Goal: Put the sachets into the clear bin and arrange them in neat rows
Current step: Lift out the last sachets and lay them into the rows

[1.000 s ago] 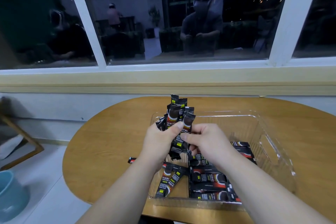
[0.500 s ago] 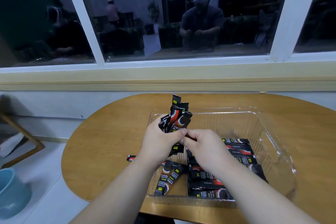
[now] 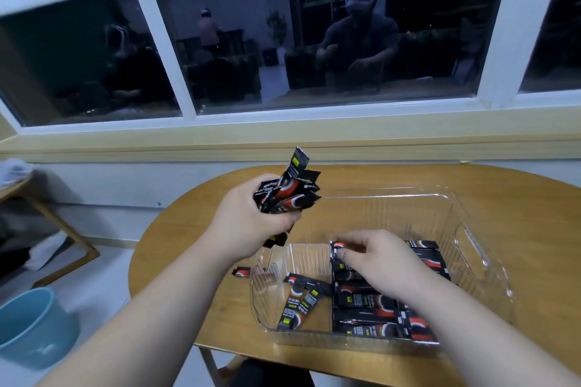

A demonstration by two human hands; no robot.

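Wooden table [image 3: 408, 179]; left hand [image 3: 248, 229] grips sachet bundle [image 3: 289, 192]; right hand [image 3: 383, 261] pinches half-hidden sachet [image 3: 337, 250].

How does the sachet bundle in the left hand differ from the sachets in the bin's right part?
The bundle stands upright and fanned, gripped in the left hand; the row of sachets lies flat, side by side, in the clear bin, where the right hand pinches one. Both have black-and-red wrappers.

Wooden table [image 3: 518, 214]: clear bin [image 3: 408, 214], stray sachet [image 3: 241, 272]
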